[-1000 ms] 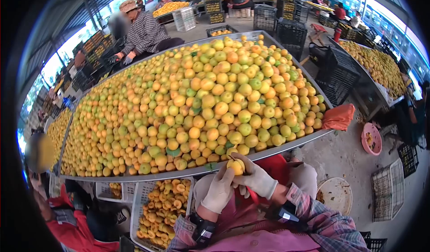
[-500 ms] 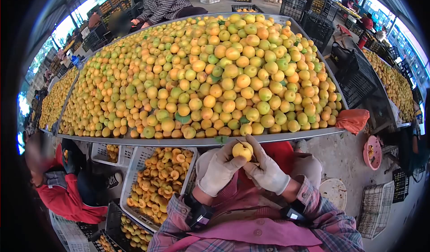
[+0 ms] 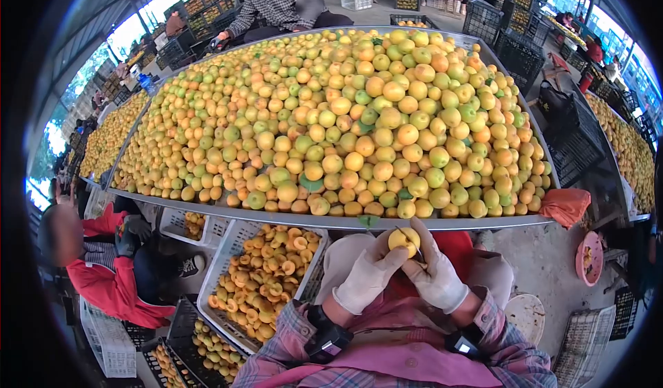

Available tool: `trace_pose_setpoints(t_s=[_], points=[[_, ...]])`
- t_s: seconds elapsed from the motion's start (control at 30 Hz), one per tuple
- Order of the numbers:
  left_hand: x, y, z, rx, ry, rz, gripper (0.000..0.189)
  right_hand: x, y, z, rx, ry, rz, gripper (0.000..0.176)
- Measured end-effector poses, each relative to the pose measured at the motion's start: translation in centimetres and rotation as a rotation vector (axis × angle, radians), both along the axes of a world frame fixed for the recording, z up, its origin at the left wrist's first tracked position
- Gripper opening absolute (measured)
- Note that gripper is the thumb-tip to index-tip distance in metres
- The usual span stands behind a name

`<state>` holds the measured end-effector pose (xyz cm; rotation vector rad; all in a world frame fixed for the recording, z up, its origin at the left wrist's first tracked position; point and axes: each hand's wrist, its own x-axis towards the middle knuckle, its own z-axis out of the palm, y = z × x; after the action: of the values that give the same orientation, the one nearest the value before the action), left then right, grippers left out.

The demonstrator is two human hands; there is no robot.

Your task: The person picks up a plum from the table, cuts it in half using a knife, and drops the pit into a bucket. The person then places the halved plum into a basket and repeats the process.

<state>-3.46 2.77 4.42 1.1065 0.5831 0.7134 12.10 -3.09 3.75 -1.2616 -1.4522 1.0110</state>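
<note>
My left hand [image 3: 369, 276], in a pale glove, grips a yellow apricot [image 3: 400, 244] just in front of the metal table's near edge. Close against it, my gloved right hand [image 3: 438, 277] is closed on a small knife [image 3: 414, 240]. Only a thin dark strip of its blade shows, at the fruit's right side; the handle is hidden in the fingers. Beyond both hands lies a large heap of yellow and green apricots [image 3: 331, 132]. Below and left of my hands stands a white crate [image 3: 214, 264] with halved apricots [image 3: 266, 277] in it.
The metal table rim [image 3: 311, 219] runs just beyond my hands. A red bag [image 3: 566, 207] lies at its right corner. A co-worker in red [image 3: 117, 284] sits at left; another person [image 3: 280, 8] sits across the table. A pink basin [image 3: 589, 258] and a pale crate [image 3: 585, 336] stand at right.
The whole view has shifted, so the table and my hands appear farther right and slightly lower. The apricot remains in my left hand, and the blade now shows across its right side.
</note>
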Motion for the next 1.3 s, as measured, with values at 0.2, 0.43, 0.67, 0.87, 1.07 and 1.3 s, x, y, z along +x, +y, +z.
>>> trace_pose_setpoints(t_s=[0.2, 0.43, 0.67, 0.87, 1.07, 1.3], points=[[-0.8, 1.0, 2.5, 0.501, 0.677, -0.038, 0.051, 0.4, 0.1, -2.1, 0.004, 0.072, 0.028, 0.070], [0.5, -0.5, -3.0, -0.152, -0.173, 0.040, 0.047, -0.4, 0.2, -1.4, 0.073, 0.132, -0.068, 0.067], [-0.4, 0.7, 0.2, 0.131, 0.222, -0.012, 0.048, 0.5, 0.3, -1.4, 0.026, 0.154, 0.016, 0.069], [-0.3, 0.4, 1.7, 0.375, 0.430, -0.037, 0.053, 0.6, -0.4, -1.2, 0.035, 0.147, -0.012, 0.066], [1.9, -0.9, -1.1, 0.103, 0.013, 0.082, 0.039, 0.6, -1.0, -1.7, 0.088, 0.008, -0.102, 0.071], [1.7, -0.6, 2.9, 0.712, 0.672, 0.091, 0.061, 1.3, -1.1, -1.4, 0.042, 0.106, 0.023, 0.073]])
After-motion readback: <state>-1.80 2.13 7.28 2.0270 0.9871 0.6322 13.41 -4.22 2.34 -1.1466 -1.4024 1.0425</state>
